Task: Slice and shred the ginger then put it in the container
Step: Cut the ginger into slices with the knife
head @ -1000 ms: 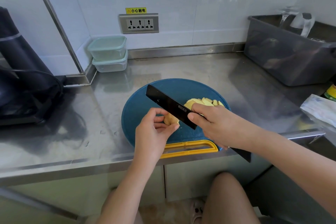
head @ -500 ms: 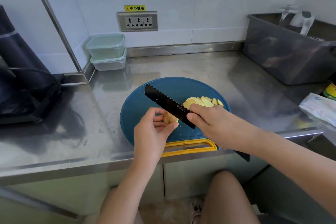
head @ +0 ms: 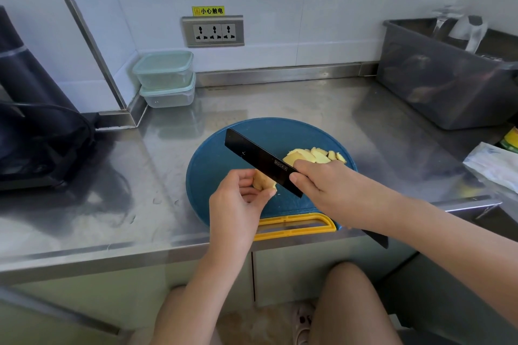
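Though handheld, knife (head: 260, 161) diagonal, tip far-left.

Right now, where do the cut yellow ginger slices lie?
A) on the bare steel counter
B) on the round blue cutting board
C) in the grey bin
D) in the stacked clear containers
B: the cut yellow ginger slices lie on the round blue cutting board, just beyond the black knife.

Glossy black knife blade (head: 260, 162), brushed steel counter (head: 112, 176), matt plastic board (head: 213, 165)
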Tool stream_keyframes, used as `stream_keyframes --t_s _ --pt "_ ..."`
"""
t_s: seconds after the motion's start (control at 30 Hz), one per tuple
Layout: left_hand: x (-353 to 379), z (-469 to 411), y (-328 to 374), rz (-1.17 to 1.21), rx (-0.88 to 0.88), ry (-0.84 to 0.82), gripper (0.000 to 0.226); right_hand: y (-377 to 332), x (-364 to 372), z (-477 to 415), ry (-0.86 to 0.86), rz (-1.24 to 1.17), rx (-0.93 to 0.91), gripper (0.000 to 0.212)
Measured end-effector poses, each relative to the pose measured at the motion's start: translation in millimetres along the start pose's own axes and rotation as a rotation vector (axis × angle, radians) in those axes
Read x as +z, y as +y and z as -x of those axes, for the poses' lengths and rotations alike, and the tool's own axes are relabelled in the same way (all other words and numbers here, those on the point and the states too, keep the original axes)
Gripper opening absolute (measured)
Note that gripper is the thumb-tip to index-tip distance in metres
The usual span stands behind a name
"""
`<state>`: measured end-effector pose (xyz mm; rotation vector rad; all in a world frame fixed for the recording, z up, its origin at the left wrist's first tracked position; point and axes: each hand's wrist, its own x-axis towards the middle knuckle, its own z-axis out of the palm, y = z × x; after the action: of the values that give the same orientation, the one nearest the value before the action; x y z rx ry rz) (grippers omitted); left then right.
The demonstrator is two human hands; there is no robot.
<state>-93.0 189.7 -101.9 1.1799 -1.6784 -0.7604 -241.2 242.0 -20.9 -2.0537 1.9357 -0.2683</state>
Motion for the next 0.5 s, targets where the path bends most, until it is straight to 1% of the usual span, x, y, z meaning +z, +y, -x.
stream_keyframes --t_s 0.1,0.23,0.3,0.43,0.5 --pt "1 1 -3 -0.028 0.026 0.014 0.032 0 1 -2 0.007 0.033 0.004 0.025" --pt "2 0 -5 -0.064 0.043 0.015 0.031 -4 -1 -4 0.003 0.083 -0.006 0.026" --pt "2 -1 -5 -0.074 0.043 0.016 0.029 -7 -3 -6 0.006 0.087 0.018 0.027" --pt "1 -1 -6 -0.085 0.042 0.027 0.026 -8 -7 -12 -0.048 0.094 0.065 0.024" --pt "2 -1 -7 -0.082 0.044 0.031 0.026 -8 -7 -14 -0.062 0.106 0.06 0.023"
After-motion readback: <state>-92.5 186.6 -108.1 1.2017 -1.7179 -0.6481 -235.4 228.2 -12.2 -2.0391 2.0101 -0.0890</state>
